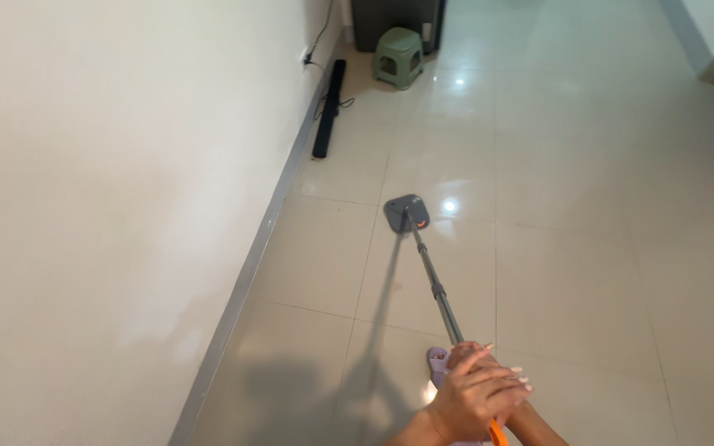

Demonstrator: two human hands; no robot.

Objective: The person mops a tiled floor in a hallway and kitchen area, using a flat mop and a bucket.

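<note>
— What is worn on the arms?

— Both forearms are bare as far as the bottom edge shows them, one on each side of the mop pole (438, 291).

— And the nails?

— Long, shaped to soft points and painted a pale, whitish colour. On the left hand (468, 398) four show in a row, right of the pole's lower end. On the right hand (466, 357) one shows, just right of the pole.

— Anything on the feet?

— A lilac slipper (436, 363) edge shows just left of the pole; the foot itself is hidden.
</note>
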